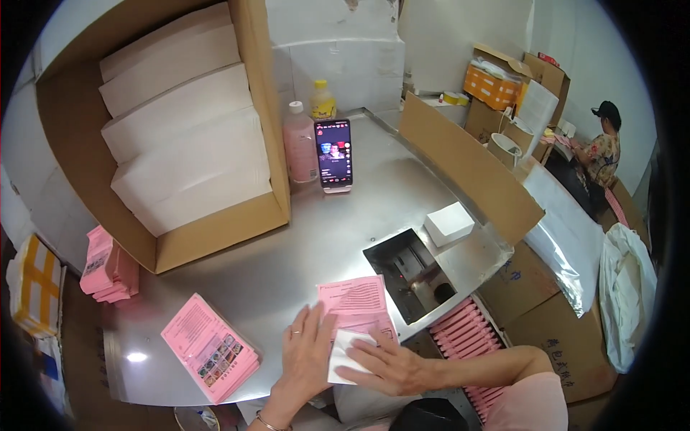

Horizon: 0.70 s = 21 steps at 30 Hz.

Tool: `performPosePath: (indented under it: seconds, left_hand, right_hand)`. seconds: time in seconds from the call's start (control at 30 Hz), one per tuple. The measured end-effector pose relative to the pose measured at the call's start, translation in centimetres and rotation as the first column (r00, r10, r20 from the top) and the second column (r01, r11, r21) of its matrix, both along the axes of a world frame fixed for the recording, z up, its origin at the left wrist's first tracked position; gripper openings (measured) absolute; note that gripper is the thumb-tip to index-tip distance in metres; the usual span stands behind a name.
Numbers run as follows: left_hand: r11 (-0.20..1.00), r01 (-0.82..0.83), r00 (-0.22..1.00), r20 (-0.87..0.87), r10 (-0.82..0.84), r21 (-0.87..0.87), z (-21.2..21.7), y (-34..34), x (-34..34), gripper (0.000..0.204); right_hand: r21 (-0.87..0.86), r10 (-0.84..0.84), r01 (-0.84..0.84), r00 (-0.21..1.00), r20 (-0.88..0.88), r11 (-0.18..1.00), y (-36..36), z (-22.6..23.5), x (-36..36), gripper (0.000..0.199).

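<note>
A pink printed sheet lies at the near edge of the metal table, in front of me. On its lower part sits a folded white tissue. My right hand rests on the tissue with its fingers spread over it. Along the left side of sheet and tissue lies my left hand, fingers stretched out flat, a ring on one finger. Whether either hand's thumb is tucked under the sheet is hidden. To the left is a stack of pink printed sheets.
A large carton of white tissue stacks stands at left. Behind stand a phone on a stand, a pink bottle and a yellow-capped bottle. A dark table opening, white block and pink packets are right. Another person sits far right.
</note>
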<state>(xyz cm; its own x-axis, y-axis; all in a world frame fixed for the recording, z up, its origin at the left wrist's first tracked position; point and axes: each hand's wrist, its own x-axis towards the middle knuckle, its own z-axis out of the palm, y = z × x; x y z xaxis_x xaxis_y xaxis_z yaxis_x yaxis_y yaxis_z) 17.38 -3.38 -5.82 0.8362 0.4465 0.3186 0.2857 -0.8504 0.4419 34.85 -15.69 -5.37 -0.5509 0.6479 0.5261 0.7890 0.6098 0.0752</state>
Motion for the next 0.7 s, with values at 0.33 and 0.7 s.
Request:
performPosePath:
  seconds: [0.33,0.7]
  left_hand:
    - [0.933,-0.268,0.958,-0.032,0.283,0.238,-0.2,-0.5,1.3,0.071]
    - [0.895,-0.338,0.936,0.002,0.353,0.289,1.2,-0.8,1.8,0.052]
  right_hand:
    - [-0.055,-0.269,0.264,0.931,-0.248,0.963,6.0,-0.1,2.6,0.029]
    - [-0.027,-0.848,0.875,0.46,-0.263,0.483,5.8,-0.2,19.1,0.018]
